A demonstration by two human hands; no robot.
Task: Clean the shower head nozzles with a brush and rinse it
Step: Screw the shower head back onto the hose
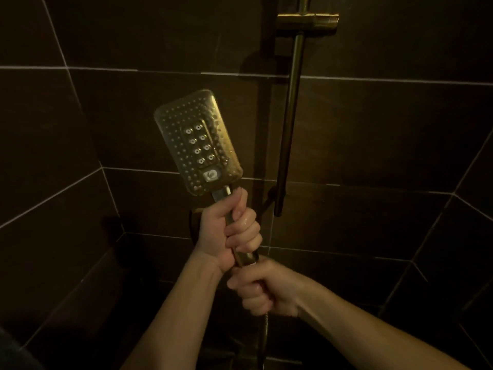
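A rectangular gold shower head is held upright in the middle of the view, its nozzle face turned toward me, with rows of small nozzles around several larger ones and a square button near the handle. My left hand grips the handle just below the head. My right hand grips the hose connector at the handle's bottom end, where the metal hose hangs down. No brush is in view. No water comes from the nozzles.
A vertical gold slide rail with a bracket at its top runs down the dark tiled wall to the right of the head. A dim tiled corner lies at lower left. The light is low.
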